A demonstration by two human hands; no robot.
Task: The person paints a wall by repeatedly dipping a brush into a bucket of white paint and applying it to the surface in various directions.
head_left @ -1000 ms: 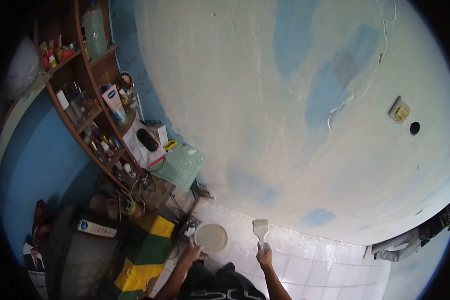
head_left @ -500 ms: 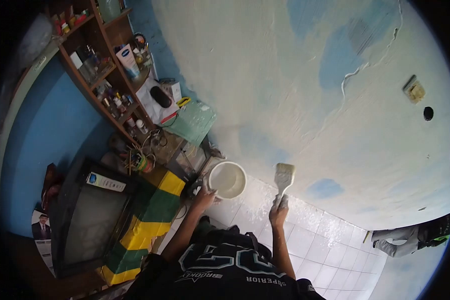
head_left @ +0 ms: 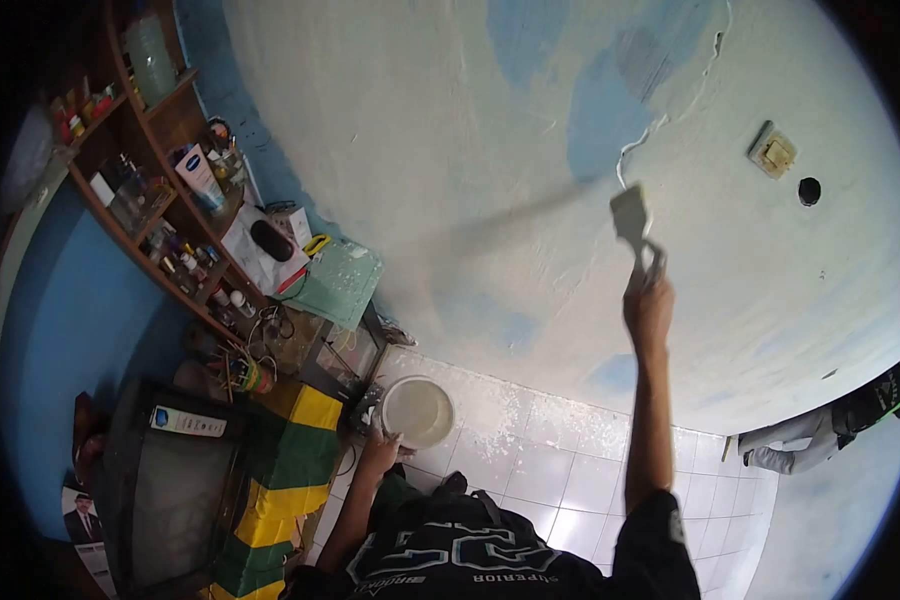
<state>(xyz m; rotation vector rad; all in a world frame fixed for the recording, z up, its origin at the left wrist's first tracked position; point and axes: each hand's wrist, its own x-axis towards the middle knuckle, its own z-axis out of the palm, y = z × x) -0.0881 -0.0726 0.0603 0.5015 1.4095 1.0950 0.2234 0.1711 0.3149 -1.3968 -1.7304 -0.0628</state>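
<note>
Fingers of the right hand (head_left: pixel 649 305) clench a brush (head_left: pixel 631 218) at the wall (head_left: pixel 450 150); left hand (head_left: pixel 378 452) grips the bucket (head_left: pixel 417 412) beside shelves (head_left: pixel 160 215).

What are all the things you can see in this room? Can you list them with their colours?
paintbrush: 1, pale bristles, raised against the wall
paint bucket: 1, white, low by the floor tiles
wall: 1, whitish with blue patches and a crack
wall switch: 1, cream, upper right of the wall
hole: 1, dark, just below the switch
floor tiles: many, white, under the wall
shelf unit: 1, brown wood, left, full of bottles and tubes
television: 1, black, lower left
cloth: 1, green and yellow, beside the television
left hand: holding the bucket's rim
right hand: gripping the paintbrush handle
</note>
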